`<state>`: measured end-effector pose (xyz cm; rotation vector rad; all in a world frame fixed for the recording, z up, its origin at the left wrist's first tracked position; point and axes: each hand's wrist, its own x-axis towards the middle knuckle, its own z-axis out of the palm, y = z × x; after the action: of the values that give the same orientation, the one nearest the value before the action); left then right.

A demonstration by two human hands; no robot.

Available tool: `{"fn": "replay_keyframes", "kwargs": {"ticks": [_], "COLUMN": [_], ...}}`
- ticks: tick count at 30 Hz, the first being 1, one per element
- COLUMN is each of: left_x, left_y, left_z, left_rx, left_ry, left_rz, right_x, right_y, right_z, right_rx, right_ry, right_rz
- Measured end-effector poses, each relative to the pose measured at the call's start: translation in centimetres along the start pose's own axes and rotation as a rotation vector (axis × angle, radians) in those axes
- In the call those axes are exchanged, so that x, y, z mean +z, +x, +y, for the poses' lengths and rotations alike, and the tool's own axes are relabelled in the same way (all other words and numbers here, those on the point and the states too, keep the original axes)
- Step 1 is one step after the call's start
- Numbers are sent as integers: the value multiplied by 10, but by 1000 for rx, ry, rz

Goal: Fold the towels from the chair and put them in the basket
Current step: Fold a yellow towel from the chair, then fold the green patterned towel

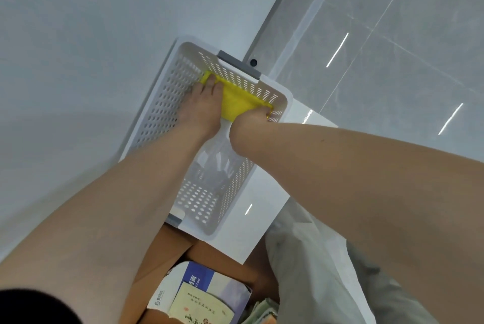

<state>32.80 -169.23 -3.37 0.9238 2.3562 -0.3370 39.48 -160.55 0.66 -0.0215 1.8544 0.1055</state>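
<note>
Basket (162,103) with little holes sits on the white table (264,208), right by its far edge. Your yellow towel (235,98) lies folded deep inside it, against the far wall. Your left hand (203,106) presses flat on the towel, fingers spread. Your right hand (252,120) pinches the towel's right end, fingers curled tight.

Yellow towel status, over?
Both hands, left and right, down inside the white basket. Yellow towel folded, pressed at far end. Nothing in the way.
</note>
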Motion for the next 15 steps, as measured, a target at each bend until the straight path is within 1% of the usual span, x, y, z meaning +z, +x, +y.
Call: {"fn": "replay_keyframes", "kwargs": {"ticks": [2, 4, 6, 8, 10, 12, 13, 15], "left_x": [-9, -26, -50, -76, -105, -140, -159, -201], "left_y": [-6, -18, -41, -69, -99, -124, -134, -147], "left_z": [4, 6, 5, 4, 7, 18, 27, 53], "left_rx": [-12, -32, -78, -143, -198, -239, -251, -269], "left_ry": [-6, -69, -177, -313, -419, -472, -504, -598], "left_rz": [-48, -111, -139, -127, -126, -105, -75, 40], "right_x": [-3, -9, -14, -16, -13, -9, -8, -5], "right_y": [-11, -38, -76, -118, -160, -197, -214, -243], "right_z": [6, 15, 24, 33, 46, 66, 79, 119], "right_rx": [-7, -87, -190, -248, -271, -288, -280, -203], "right_ry": [43, 67, 100, 124, 254, 441, 532, 763], "right_rz": [-47, -64, 18, 117, 177, 256, 291, 403]}}
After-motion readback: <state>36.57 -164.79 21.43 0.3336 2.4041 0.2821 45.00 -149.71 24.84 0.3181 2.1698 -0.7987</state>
